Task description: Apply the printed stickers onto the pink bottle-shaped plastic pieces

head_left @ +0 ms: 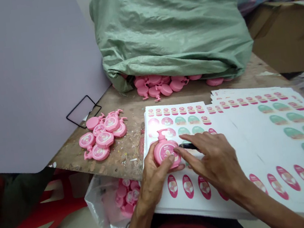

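Pink plastic pump-bottle piece (166, 151) clamped in left hand (151, 175), thumb across its front, sitting at the sticker sheets (244, 135) on the bench (127, 158). Right hand (212, 160) pinches a black-handled tool (188, 146), its tip at the piece's label. Loose pink pieces (103, 137) lie in a pile left of the sheets, more under a green woven sack (168, 25), others in a clear plastic bag (102, 206) below the bench edge.

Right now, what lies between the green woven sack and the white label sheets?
Head view: loose pink plastic bottle pieces by the sack, then worn wooden bench before the sheets.
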The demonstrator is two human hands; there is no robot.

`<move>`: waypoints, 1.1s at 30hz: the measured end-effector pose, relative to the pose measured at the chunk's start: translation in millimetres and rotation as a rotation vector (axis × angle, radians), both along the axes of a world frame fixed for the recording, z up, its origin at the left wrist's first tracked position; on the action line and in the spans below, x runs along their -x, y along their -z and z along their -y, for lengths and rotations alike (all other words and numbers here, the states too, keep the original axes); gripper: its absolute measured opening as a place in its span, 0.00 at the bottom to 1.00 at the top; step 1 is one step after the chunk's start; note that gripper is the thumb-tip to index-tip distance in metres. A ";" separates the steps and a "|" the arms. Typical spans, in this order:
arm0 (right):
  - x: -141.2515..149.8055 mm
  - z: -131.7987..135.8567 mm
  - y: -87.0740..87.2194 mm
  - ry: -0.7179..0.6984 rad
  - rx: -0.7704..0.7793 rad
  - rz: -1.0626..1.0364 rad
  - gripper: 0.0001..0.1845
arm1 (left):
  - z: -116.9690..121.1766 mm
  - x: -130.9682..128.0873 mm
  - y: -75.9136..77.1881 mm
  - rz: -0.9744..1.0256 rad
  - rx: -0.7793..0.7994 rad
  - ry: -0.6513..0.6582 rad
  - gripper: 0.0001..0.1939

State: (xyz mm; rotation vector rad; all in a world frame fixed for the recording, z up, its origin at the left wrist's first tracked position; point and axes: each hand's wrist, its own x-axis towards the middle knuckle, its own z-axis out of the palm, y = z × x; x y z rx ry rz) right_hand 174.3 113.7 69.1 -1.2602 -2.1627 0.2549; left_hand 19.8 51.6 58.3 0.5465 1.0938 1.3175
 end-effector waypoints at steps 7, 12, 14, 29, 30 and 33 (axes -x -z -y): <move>16.6 -2.8 7.8 -0.070 0.383 -0.256 0.45 | 7.0 -2.4 -8.6 0.087 0.039 0.116 0.27; 16.0 -27.0 20.5 -0.076 0.470 -0.242 0.43 | 10.0 8.4 -4.4 0.060 0.179 -0.041 0.31; 8.2 -58.2 22.8 -0.049 0.438 -0.188 0.33 | 3.1 28.0 3.4 -0.180 0.175 -0.153 0.30; 61.4 -220.4 11.8 0.276 0.242 0.144 0.16 | -11.5 93.1 15.7 -1.266 -0.313 -0.465 0.13; 57.8 -216.2 7.0 0.283 0.260 0.122 0.16 | -9.7 88.0 11.9 -1.166 -0.280 -0.444 0.13; 43.8 -188.9 -6.4 0.210 0.360 0.051 0.19 | -15.6 70.2 2.9 -0.836 -0.151 -0.371 0.14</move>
